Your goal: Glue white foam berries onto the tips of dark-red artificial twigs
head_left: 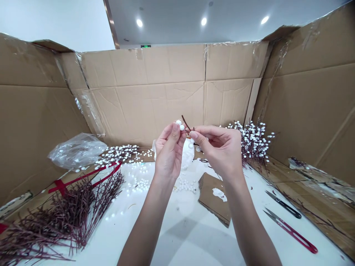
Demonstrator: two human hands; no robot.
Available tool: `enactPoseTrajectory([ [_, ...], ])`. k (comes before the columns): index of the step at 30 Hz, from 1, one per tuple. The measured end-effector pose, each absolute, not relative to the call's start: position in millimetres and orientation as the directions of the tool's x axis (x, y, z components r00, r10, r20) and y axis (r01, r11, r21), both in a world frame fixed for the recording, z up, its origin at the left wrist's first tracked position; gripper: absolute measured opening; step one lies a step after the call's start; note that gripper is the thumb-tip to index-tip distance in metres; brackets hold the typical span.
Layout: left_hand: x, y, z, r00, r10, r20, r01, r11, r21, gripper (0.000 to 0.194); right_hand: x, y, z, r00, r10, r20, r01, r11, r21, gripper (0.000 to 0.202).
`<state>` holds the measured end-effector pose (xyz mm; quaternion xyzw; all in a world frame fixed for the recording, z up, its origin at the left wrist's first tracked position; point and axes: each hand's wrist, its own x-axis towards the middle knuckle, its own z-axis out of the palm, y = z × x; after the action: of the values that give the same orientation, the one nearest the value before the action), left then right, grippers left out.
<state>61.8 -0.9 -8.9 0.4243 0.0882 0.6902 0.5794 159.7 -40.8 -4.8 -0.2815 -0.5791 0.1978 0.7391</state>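
Observation:
My left hand (pixel 168 155) is raised over the middle of the table and pinches small white foam balls (pixel 179 122) between thumb and fingers. Right beside it, my right hand (pixel 222 146) grips a thin brown twig (pixel 185 122) between thumb and forefinger, its tip pointing up and left. A few more white balls (pixel 191 143) show just under the right thumb; whether they sit on the same twig is unclear. Behind the hands stands a white object (pixel 188 153), mostly hidden. Below the right hand lies a cardboard piece (pixel 213 207) bearing a white glue-like patch (pixel 219 194).
Bare dark-red twigs (pixel 74 207) with red ribbon (pixel 59 187) lie at left, near a clear plastic bag (pixel 76 151). White-tipped sprigs lie at back left (pixel 119 152) and back right (pixel 253 138). Black snips (pixel 285 205) and red snips (pixel 295 233) rest at right. Cardboard walls (pixel 155 96) surround the table.

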Motion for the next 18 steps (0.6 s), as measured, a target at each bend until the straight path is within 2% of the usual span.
enactPoseTrajectory([
  [18,68,-7,-13,-0.048,0.87,0.491,-0.722,-0.37,0.584,0.01,146,-40,-9,0.364,0.509,0.78,0.126,0.803,-0.582,0.01],
])
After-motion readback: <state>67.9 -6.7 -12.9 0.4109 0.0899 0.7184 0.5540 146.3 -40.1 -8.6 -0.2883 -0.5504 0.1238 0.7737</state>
